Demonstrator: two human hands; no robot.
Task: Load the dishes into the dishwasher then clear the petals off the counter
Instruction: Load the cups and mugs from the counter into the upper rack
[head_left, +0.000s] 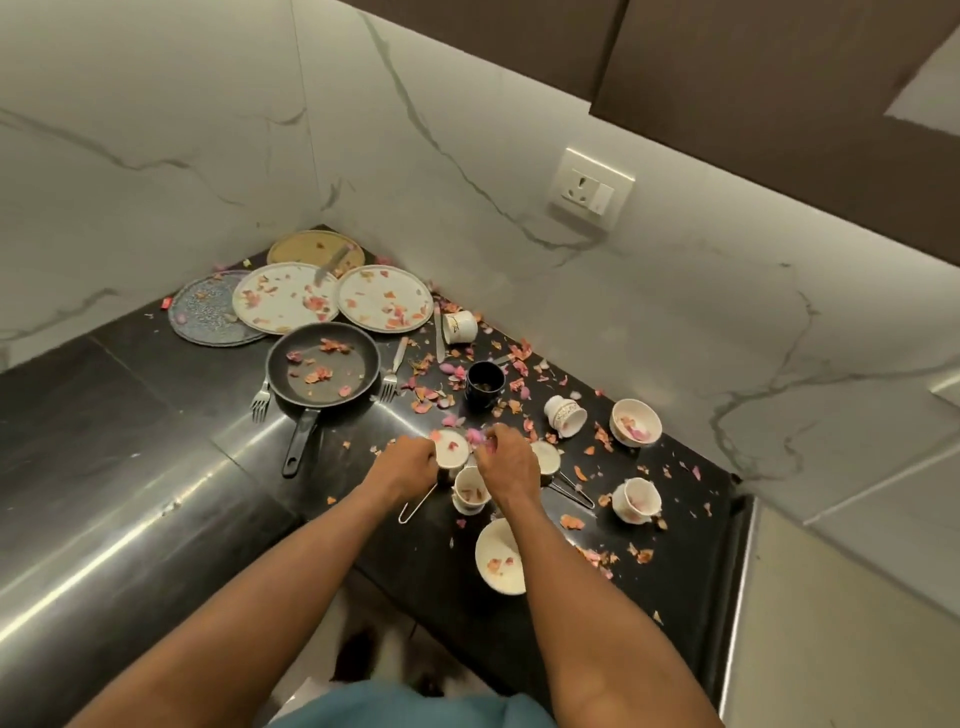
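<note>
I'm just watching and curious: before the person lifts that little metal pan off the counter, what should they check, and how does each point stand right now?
1. Left hand grips the small metal pan: ok.
2. Pan emptied of petals: not ok, a pink petal lies inside.
3. Right hand free to help: not ok, it pinches pink petals at the pan's rim.
4. Path clear beside the pan: not ok, a white cup stands right against it.
5. Frying pan handle out of the way: ok, it lies apart to the left.
6. Dishwasher open and ready: cannot tell, not in view.
</note>
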